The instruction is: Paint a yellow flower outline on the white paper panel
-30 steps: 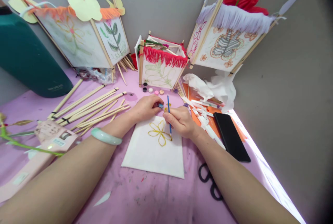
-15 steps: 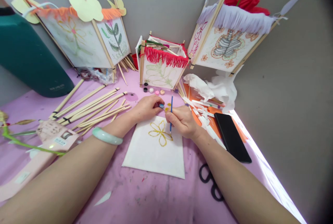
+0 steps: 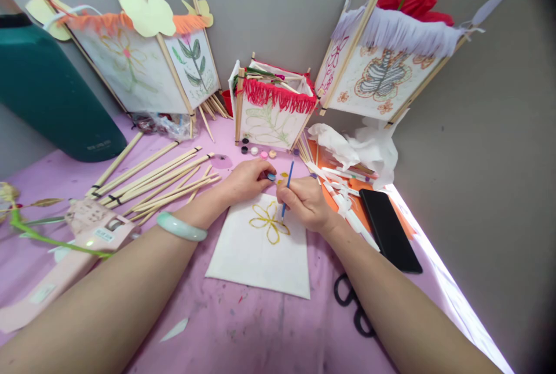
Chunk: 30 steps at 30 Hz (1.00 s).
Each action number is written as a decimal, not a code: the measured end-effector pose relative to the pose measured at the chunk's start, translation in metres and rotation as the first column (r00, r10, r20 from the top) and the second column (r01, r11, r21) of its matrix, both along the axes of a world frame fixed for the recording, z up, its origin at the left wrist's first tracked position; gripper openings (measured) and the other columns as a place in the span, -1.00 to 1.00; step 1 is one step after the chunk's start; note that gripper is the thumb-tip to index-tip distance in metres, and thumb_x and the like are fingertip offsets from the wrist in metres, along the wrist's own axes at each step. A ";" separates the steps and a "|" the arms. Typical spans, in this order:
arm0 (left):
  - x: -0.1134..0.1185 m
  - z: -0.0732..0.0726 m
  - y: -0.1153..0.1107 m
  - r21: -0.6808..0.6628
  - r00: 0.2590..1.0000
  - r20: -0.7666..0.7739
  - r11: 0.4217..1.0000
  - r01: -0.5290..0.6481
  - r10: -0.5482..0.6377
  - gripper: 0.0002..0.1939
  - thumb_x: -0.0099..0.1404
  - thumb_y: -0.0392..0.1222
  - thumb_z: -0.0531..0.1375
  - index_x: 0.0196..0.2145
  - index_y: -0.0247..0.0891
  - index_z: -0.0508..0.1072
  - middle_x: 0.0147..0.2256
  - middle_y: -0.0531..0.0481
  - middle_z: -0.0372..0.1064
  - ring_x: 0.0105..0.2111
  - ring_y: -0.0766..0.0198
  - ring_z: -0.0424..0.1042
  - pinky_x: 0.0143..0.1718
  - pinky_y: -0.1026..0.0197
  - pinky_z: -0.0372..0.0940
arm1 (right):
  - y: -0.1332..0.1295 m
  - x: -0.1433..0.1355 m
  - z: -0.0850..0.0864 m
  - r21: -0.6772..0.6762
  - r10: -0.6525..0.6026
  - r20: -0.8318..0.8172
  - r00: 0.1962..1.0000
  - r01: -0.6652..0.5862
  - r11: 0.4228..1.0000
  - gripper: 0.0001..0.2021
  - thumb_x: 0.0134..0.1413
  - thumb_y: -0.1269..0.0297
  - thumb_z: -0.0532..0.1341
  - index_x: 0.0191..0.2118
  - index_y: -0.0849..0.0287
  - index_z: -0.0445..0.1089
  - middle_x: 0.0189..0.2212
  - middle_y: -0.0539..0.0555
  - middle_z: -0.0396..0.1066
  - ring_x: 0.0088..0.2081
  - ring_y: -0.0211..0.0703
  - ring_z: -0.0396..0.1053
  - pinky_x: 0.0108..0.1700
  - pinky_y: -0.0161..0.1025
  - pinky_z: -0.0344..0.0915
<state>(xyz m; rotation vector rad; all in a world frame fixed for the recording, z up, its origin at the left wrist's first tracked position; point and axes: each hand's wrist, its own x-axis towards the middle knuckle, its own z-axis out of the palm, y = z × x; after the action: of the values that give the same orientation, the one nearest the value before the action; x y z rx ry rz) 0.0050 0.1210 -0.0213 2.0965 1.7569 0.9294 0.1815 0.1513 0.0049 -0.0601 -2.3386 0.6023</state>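
A white sheet (image 3: pixel 256 261) lies on the purple cloth, with a yellow five-petal flower outline (image 3: pixel 270 222) painted on its upper half. My right hand (image 3: pixel 306 202) is closed around a thin blue paintbrush (image 3: pixel 288 186), whose tip is at the flower's right petals. My left hand (image 3: pixel 251 180) rests at the sheet's top edge, thumb and fingers pinched on a small paint pot (image 3: pixel 271 177) with blue on it. Just right of that pot are yellow paint smears (image 3: pixel 284 176) on the cloth. A pale green bangle (image 3: pixel 181 227) circles my left wrist.
Several wooden sticks (image 3: pixel 160 180) and a pink glue gun (image 3: pixel 93 232) lie left. Behind stand paper lanterns (image 3: pixel 270 122) and small paint pots (image 3: pixel 264 155). To the right are a black phone (image 3: pixel 391 232), paper scraps (image 3: pixel 345 203) and scissors (image 3: pixel 362 322); a green bottle (image 3: pixel 56 90) stands far left.
The paintbrush has tilted, its top leaning right and its tip shifting slightly left and up along the flower. My left hand keeps its place. The whole view has shifted slightly.
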 end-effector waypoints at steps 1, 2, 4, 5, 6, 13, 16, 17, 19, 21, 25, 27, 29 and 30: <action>0.000 0.000 0.000 0.002 1.000 0.000 1.000 0.000 0.000 -0.77 0.08 -0.34 0.15 -0.26 -0.30 0.46 -0.48 0.07 0.36 -0.47 0.35 0.31 -0.42 0.31 0.15 | 0.000 0.000 0.000 0.003 -0.003 -0.002 1.000 0.003 1.000 -0.71 0.23 0.36 -0.02 -0.54 0.18 0.18 -0.64 -0.08 0.18 -0.60 -0.39 0.14 -0.50 -0.37 0.09; 0.000 0.000 0.000 0.004 1.000 0.002 1.000 0.000 0.000 -0.77 0.08 -0.34 0.15 -0.26 -0.30 0.46 -0.48 0.06 0.36 -0.47 0.35 0.31 -0.42 0.31 0.15 | 0.000 0.000 0.000 0.006 -0.005 -0.005 1.000 0.005 1.000 -0.71 0.23 0.36 -0.02 -0.54 0.18 0.18 -0.64 -0.07 0.18 -0.60 -0.39 0.14 -0.49 -0.37 0.09; 0.000 0.001 0.000 0.002 1.000 0.003 1.000 -0.002 0.002 -0.78 0.08 -0.34 0.15 -0.26 -0.31 0.46 -0.48 0.06 0.36 -0.48 0.36 0.31 -0.42 0.31 0.15 | -0.001 -0.001 0.000 0.009 -0.008 -0.011 1.000 0.008 1.000 -0.71 0.23 0.36 -0.02 -0.53 0.18 0.19 -0.63 -0.07 0.19 -0.59 -0.39 0.15 -0.49 -0.38 0.10; 0.000 0.002 -0.001 0.000 1.000 0.004 1.000 -0.003 0.003 -0.78 0.08 -0.35 0.15 -0.26 -0.31 0.46 -0.48 0.06 0.35 -0.48 0.36 0.31 -0.42 0.32 0.15 | -0.001 -0.001 -0.001 0.009 -0.008 -0.014 1.000 0.009 1.000 -0.71 0.23 0.36 -0.02 -0.53 0.18 0.19 -0.63 -0.07 0.19 -0.59 -0.39 0.15 -0.49 -0.38 0.10; 0.000 0.002 -0.001 -0.002 1.000 0.005 1.000 -0.002 0.002 -0.78 0.08 -0.35 0.15 -0.26 -0.31 0.46 -0.48 0.06 0.35 -0.48 0.36 0.31 -0.42 0.32 0.15 | -0.001 -0.001 -0.001 0.008 -0.009 -0.016 1.000 0.009 1.000 -0.72 0.23 0.36 -0.02 -0.52 0.18 0.20 -0.63 -0.07 0.19 -0.59 -0.39 0.16 -0.49 -0.38 0.11; 0.001 0.003 -0.002 -0.021 1.000 0.018 1.000 -0.011 0.011 -0.79 0.09 -0.35 0.15 -0.27 -0.30 0.46 -0.48 0.07 0.36 -0.49 0.36 0.31 -0.42 0.31 0.16 | -0.001 -0.002 -0.002 0.010 -0.025 -0.005 1.000 0.025 1.000 -0.72 0.23 0.34 -0.03 -0.51 0.18 0.22 -0.62 -0.05 0.23 -0.58 -0.38 0.19 -0.48 -0.37 0.13; 0.002 0.003 -0.002 -0.023 1.000 0.029 1.000 -0.009 0.009 -0.78 0.08 -0.35 0.14 -0.27 -0.30 0.46 -0.48 0.07 0.36 -0.49 0.36 0.31 -0.41 0.31 0.17 | -0.001 -0.002 -0.002 -0.001 -0.022 -0.009 1.000 0.022 1.000 -0.72 0.24 0.33 -0.04 -0.50 0.18 0.22 -0.62 -0.05 0.23 -0.58 -0.37 0.20 -0.47 -0.37 0.14; 0.002 0.003 -0.002 -0.021 0.999 0.031 1.000 -0.005 0.006 -0.78 0.08 -0.36 0.14 -0.27 -0.30 0.46 -0.48 0.07 0.36 -0.48 0.36 0.31 -0.41 0.31 0.17 | -0.002 -0.002 -0.003 -0.004 -0.023 -0.008 1.000 0.023 1.000 -0.72 0.24 0.32 -0.04 -0.49 0.18 0.22 -0.62 -0.05 0.23 -0.58 -0.37 0.20 -0.47 -0.37 0.14; 0.002 0.004 -0.002 -0.017 1.000 0.030 1.000 0.002 -0.002 -0.78 0.08 -0.36 0.14 -0.27 -0.30 0.46 -0.48 0.06 0.36 -0.48 0.36 0.30 -0.41 0.31 0.17 | -0.002 -0.003 -0.003 -0.008 -0.026 -0.005 1.000 0.026 1.000 -0.72 0.24 0.32 -0.05 -0.49 0.17 0.22 -0.62 -0.06 0.23 -0.58 -0.37 0.19 -0.46 -0.37 0.15; 0.001 0.004 -0.002 -0.015 1.000 0.027 1.000 0.008 -0.007 -0.78 0.08 -0.36 0.14 -0.26 -0.31 0.46 -0.47 0.06 0.36 -0.48 0.36 0.30 -0.41 0.31 0.16 | -0.002 -0.003 -0.004 -0.009 -0.029 -0.002 1.000 0.029 1.000 -0.72 0.24 0.32 -0.05 -0.48 0.17 0.22 -0.62 -0.06 0.23 -0.58 -0.37 0.19 -0.46 -0.37 0.15; 0.001 0.005 -0.003 -0.021 1.000 0.021 1.000 0.001 -0.001 -0.78 0.08 -0.36 0.14 -0.27 -0.31 0.47 -0.47 0.06 0.36 -0.48 0.36 0.30 -0.40 0.31 0.16 | -0.003 -0.003 -0.005 -0.016 -0.030 -0.005 1.000 0.030 0.999 -0.71 0.24 0.31 -0.05 -0.49 0.18 0.23 -0.62 -0.06 0.23 -0.58 -0.37 0.19 -0.47 -0.37 0.15; 0.001 0.005 -0.002 -0.025 1.000 0.016 1.000 -0.001 0.002 -0.79 0.09 -0.35 0.14 -0.27 -0.30 0.47 -0.47 0.06 0.36 -0.48 0.36 0.30 -0.40 0.31 0.17 | -0.003 -0.003 -0.004 -0.019 -0.036 -0.005 0.999 0.035 0.999 -0.70 0.25 0.30 -0.05 -0.50 0.18 0.22 -0.63 -0.05 0.23 -0.59 -0.37 0.19 -0.48 -0.37 0.14; 0.002 0.005 -0.002 -0.028 1.000 0.015 1.000 -0.001 0.002 -0.79 0.09 -0.34 0.14 -0.27 -0.30 0.46 -0.47 0.07 0.36 -0.48 0.36 0.30 -0.40 0.31 0.17 | -0.003 -0.004 -0.004 -0.017 -0.044 -0.002 0.999 0.044 0.999 -0.70 0.25 0.30 -0.05 -0.50 0.18 0.22 -0.64 -0.05 0.22 -0.60 -0.38 0.18 -0.48 -0.37 0.14; 0.002 0.005 -0.002 -0.029 1.000 0.016 1.000 -0.002 0.002 -0.79 0.09 -0.34 0.14 -0.27 -0.30 0.46 -0.47 0.07 0.36 -0.48 0.36 0.30 -0.40 0.31 0.16 | -0.004 -0.004 -0.004 -0.016 -0.047 -0.001 0.999 0.047 0.999 -0.70 0.25 0.30 -0.05 -0.50 0.18 0.22 -0.64 -0.06 0.22 -0.59 -0.38 0.18 -0.48 -0.37 0.14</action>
<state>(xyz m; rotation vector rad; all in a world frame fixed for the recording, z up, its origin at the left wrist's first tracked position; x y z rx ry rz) 0.0068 0.1189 -0.0166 2.0648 1.7543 0.9129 0.1779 0.1477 0.0010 -0.1212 -2.3246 0.5979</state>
